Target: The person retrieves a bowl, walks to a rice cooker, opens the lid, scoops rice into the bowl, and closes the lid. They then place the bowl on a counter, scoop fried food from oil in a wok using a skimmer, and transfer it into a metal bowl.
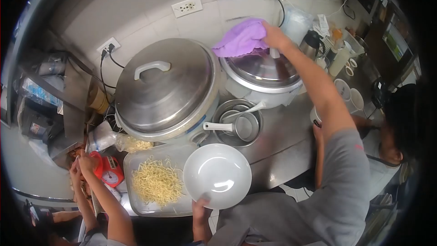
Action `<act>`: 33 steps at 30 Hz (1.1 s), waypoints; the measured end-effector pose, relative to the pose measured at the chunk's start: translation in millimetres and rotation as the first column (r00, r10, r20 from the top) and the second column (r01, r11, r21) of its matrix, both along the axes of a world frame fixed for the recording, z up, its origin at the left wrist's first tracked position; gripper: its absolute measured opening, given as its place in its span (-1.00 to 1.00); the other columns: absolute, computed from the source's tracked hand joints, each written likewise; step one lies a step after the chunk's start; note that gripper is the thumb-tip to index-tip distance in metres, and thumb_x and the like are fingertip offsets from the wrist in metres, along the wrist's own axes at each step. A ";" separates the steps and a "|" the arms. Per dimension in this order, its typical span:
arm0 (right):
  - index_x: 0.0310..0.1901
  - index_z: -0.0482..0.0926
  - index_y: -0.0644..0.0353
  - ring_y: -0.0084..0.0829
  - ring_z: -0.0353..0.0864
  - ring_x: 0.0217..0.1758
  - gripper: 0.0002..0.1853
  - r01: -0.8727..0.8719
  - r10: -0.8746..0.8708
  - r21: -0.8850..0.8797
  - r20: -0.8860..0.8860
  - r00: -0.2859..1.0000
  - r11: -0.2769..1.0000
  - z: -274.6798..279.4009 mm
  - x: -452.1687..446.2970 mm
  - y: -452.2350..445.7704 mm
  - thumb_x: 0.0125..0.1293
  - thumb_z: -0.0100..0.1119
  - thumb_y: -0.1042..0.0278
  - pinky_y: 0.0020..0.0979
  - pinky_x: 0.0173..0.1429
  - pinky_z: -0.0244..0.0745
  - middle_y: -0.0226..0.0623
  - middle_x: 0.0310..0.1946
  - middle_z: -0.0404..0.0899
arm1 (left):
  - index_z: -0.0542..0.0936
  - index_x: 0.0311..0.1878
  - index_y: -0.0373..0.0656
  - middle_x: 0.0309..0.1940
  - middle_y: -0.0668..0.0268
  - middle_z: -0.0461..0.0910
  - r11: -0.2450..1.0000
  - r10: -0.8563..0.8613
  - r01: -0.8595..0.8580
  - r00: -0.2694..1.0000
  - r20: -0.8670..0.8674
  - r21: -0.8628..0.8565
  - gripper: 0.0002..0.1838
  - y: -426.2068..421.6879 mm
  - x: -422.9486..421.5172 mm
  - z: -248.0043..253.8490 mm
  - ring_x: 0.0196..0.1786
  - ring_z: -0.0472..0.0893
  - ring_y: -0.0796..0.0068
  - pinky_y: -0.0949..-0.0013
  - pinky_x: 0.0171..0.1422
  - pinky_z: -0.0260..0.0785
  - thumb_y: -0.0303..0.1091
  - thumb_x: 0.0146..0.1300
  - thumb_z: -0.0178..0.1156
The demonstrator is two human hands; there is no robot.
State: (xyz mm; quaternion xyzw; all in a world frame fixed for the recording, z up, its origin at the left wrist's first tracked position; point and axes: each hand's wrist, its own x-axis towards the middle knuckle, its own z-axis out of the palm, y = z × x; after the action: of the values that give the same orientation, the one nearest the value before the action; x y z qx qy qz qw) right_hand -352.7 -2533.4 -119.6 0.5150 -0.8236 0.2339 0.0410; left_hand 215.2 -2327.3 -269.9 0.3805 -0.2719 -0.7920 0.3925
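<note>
My left hand (pixel 200 212) grips the near rim of a white bowl (pixel 217 176), thumb over the edge. The bowl is tilted so its inside shows, with nothing in it. My right arm reaches far forward, and my right hand (pixel 275 35) is closed on a purple cloth (pixel 241 39). The cloth hangs over the left part of the shiny lid (pixel 261 68) of the smaller cooker (pixel 259 92). Left of the bowl, a metal tray (pixel 136 205) bears a heap of yellow noodles (pixel 157 181).
A big lidded cooker (pixel 168 89) stands left of the smaller one. Between them and the bowl is a metal pot (pixel 252 139) with a white-handled strainer (pixel 246 127). Another person's hands (pixel 82 164) are beside a red scale (pixel 109 171). A co-worker (pixel 387 150) stands at right.
</note>
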 end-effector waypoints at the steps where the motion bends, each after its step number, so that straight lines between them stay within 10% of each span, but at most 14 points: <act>1: 0.29 0.25 0.13 0.03 0.53 0.06 -0.28 -0.025 0.025 0.033 0.009 1.000 0.999 1.9 -3.4 -2.5 0.04 0.25 0.31 -0.18 0.11 0.46 0.13 -0.08 0.56 | 0.28 0.21 -0.39 -0.07 0.10 0.46 1.000 0.018 -0.018 1.000 0.018 -0.006 -0.33 1.4 -0.4 -0.2 -0.02 0.53 0.21 0.24 0.07 0.43 -0.53 -0.12 -0.01; 21: 0.26 0.31 0.21 -0.24 0.51 0.14 -0.33 -0.314 0.328 -0.095 0.198 0.924 0.944 12.9 -43.8 -12.4 0.10 0.29 0.30 -0.37 0.23 0.36 -0.03 0.07 0.52 | 0.36 0.09 -0.44 -0.20 0.11 0.52 0.978 0.198 -0.205 0.970 0.137 0.041 -0.37 22.9 6.4 -14.6 -0.16 0.57 0.20 0.28 -0.09 0.48 -0.49 -0.20 0.01; 30: 0.21 0.38 0.15 -0.05 0.51 0.12 -0.48 -0.113 0.109 -0.076 -0.057 0.992 0.991 -6.6 -37.1 -14.0 0.19 0.09 0.23 -0.26 0.19 0.40 0.05 0.05 0.51 | 0.35 0.15 -0.38 -0.12 0.16 0.51 0.993 0.106 -0.109 0.992 0.071 0.045 -0.37 21.0 9.5 -17.7 -0.07 0.54 0.27 0.31 0.02 0.41 -0.55 -0.16 0.01; 33: 0.29 0.30 0.17 -0.07 0.48 0.17 -0.40 -0.054 0.095 -0.222 0.181 0.979 0.974 53.6 -20.1 11.6 0.17 0.12 0.34 -0.31 0.27 0.34 0.07 0.10 0.48 | 0.34 0.17 -0.35 -0.08 0.19 0.50 0.996 0.073 -0.073 0.997 0.023 0.044 -0.37 17.7 11.7 -19.7 -0.04 0.52 0.31 0.34 0.08 0.37 -0.58 -0.12 -0.01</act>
State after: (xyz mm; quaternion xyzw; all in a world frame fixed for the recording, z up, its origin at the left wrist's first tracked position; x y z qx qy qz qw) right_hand -372.8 -2521.8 -65.9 0.5134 -0.7735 0.3715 0.0089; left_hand 226.9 -2309.5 -289.6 0.4074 -0.2444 -0.7788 0.4096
